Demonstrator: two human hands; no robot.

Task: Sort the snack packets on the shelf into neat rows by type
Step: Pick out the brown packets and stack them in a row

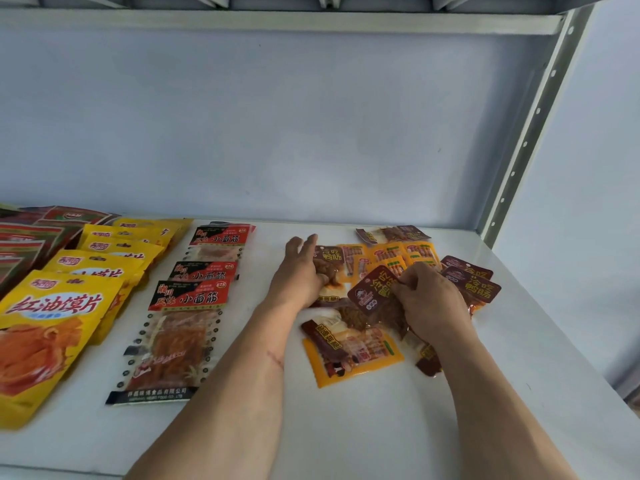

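A jumbled pile of small snack packets lies on the white shelf (346, 427), right of centre. My right hand (433, 299) grips a dark maroon duck-intestine packet (375, 292) lifted off the pile. My left hand (299, 271) lies on the pile's left side, thumb pinching another maroon packet (329, 263), fingers stretched forward. Orange sausage packets (391, 254) lie behind, and a larger orange one (353, 355) sits at the front. More maroon packets (474, 282) lie to the right.
Neat rows stand at the left: red-and-black gluten packets (183, 320), yellow chip bags (52, 327), and red-green bags (24, 244) at the far left. A perforated metal upright (526, 140) bounds the shelf on the right. Another shelf board (277, 22) runs overhead.
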